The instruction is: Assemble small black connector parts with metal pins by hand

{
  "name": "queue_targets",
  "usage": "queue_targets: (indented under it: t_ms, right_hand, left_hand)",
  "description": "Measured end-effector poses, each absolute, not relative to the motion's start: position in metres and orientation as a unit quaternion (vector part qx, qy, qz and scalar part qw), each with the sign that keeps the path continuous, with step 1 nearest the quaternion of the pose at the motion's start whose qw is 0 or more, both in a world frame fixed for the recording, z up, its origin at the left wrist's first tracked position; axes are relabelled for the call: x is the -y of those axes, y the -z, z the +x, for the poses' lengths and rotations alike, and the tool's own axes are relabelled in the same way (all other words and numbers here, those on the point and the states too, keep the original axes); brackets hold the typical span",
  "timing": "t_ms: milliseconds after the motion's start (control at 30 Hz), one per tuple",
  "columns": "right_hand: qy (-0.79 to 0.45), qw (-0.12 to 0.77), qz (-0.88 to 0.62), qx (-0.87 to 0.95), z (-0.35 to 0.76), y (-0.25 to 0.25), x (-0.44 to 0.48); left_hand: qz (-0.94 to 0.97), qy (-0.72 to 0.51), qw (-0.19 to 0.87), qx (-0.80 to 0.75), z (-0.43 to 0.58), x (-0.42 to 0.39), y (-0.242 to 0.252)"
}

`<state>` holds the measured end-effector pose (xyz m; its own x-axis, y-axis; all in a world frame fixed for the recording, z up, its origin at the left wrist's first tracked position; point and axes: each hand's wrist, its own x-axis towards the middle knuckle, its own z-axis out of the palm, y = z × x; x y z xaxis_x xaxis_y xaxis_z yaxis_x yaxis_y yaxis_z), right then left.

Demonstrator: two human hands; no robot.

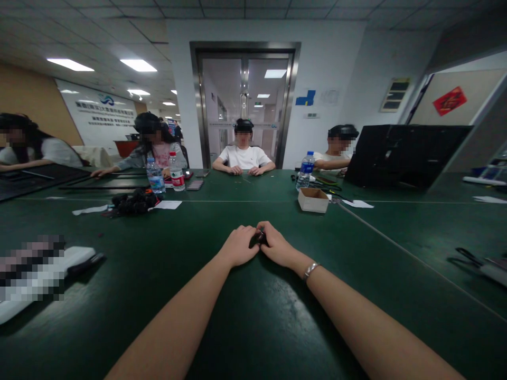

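My left hand (pixel 238 246) and my right hand (pixel 277 246) meet in the middle of the dark green table (pixel 253 316), fingers curled in and touching. Between them they pinch a small dark object (pixel 258 240), too small to name. A metal bracelet (pixel 310 269) sits on my right wrist. Both forearms stretch out over the table towards me.
A small open cardboard box (pixel 313 200) stands beyond my hands to the right, a pile of black items (pixel 132 203) to the left. Water bottles (pixel 155 176) and a black case (pixel 400 154) sit farther back. Several people sit at the far side. Tools (pixel 475 262) lie at right.
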<state>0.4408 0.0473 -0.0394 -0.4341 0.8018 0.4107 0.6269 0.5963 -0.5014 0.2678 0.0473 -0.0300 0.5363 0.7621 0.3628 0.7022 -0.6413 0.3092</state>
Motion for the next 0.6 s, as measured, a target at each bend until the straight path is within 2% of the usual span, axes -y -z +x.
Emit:
queue_targets:
  t_ms: [133,300,433,600]
  right_hand:
    - [-0.197,0.362,-0.418,0.810,0.4400,0.0396,-0.0460]
    - [-0.266,0.374,-0.451,0.765,0.4408,0.0402,-0.0486]
    - [-0.247,0.388,-0.458,0.760,0.4415,0.0409,-0.0507]
    - [-0.195,0.401,-0.456,0.770,0.4426,0.0397,-0.0500]
  left_hand:
    - [0.853,-0.267,0.127,-0.430,0.2673,-0.0490,0.0307]
    - [0.809,-0.319,0.233,-0.435,0.2649,-0.0489,0.0291]
    - [0.781,-0.344,0.279,-0.440,0.2634,-0.0480,0.0284]
    - [0.782,-0.371,0.269,-0.424,0.2630,-0.0506,0.0307]
